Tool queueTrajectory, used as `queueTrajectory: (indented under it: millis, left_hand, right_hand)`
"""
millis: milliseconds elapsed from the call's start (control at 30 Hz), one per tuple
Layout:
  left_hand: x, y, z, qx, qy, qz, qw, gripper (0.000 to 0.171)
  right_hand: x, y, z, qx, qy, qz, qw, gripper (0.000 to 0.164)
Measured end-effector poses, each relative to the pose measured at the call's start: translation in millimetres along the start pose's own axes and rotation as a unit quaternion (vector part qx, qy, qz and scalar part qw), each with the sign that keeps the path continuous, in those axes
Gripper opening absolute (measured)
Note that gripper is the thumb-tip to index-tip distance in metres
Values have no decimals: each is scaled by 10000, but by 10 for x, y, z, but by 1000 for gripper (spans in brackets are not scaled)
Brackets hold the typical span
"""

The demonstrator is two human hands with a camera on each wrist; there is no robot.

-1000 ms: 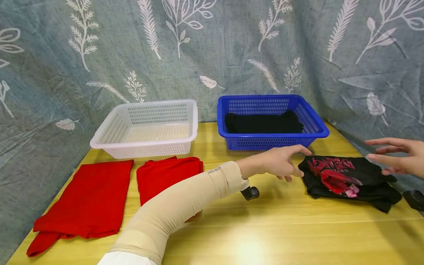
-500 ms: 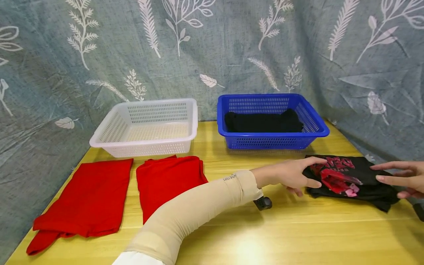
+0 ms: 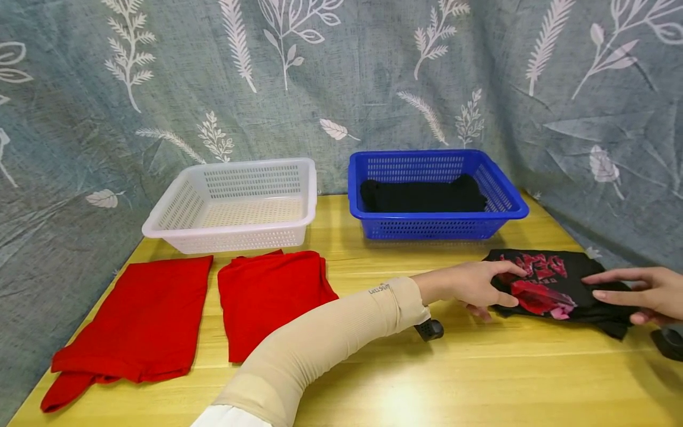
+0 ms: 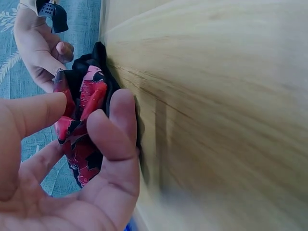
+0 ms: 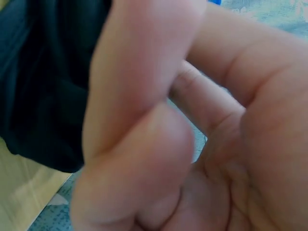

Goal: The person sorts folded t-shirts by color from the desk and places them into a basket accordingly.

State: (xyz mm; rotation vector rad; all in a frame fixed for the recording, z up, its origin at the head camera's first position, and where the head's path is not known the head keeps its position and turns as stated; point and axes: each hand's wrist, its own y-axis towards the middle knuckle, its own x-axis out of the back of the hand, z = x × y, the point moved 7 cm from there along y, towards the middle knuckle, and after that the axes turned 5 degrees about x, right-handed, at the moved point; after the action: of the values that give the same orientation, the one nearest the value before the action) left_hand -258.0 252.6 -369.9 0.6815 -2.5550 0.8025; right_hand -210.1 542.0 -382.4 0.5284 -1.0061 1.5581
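A folded black T-shirt [image 3: 578, 270] with a red and pink print lies at the right of the table. At its left end my left hand [image 3: 477, 286] grips the cloth, index finger and thumb over the print. The left wrist view has the other fingers of that left hand [image 4: 113, 180] curled around the near edge of the shirt. My right hand [image 3: 648, 292] holds the opposite end, index finger and thumb above and the other fingers lower at the edge. Close up in the right wrist view, bent fingers of the right hand [image 5: 139, 159] overlap the dark cloth.
Behind the shirt stands a blue basket [image 3: 437, 217] with black cloth [image 3: 427, 197] inside. To its left is a white basket [image 3: 235, 231]. Two folded red garments [image 3: 141, 320] lie at the left, the nearer one partly behind my left forearm. A patterned curtain [image 3: 341, 77] hangs at the back.
Both hands have come down onto the shirt, the left moving rightward onto its end. Since half a second ago the right hand has shifted slightly left, and the print has bunched and changed shape.
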Motion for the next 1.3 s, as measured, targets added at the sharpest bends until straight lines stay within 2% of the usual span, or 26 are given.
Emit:
queueTrajectory:
  millis: [100,233,400,700,933,1200,1300]
  left_hand:
    - [19,-4,15,-9,159,-76,9998,59]
    - [63,-20,41,-58,601,-242,9979,57]
    - [117,-58,108,-91,962,-337,9948,54]
    - [284,-200,300,-144,916,-391,9949,50]
    - [450,-353,500,-138,863,-554,9946,44]
    - [648,-601,746,-59,785,-655,9947,42]
    - [727,-725,846,-4,651,-636,9958,41]
  right_hand:
    - [-24,5,10,28,58,68,10000,82]
    - [-73,5,43,68,182,238,9995,78]
    - [-139,21,170,181,141,491,9985,79]
    - [-324,34,475,230,377,1036,9936,79]
    - [-471,89,769,823,861,1394,9830,68]
    - [-639,160,1113,1418,964,1343,9760,58]
    - [-706,184,1263,1509,1000,1349,9742,58]
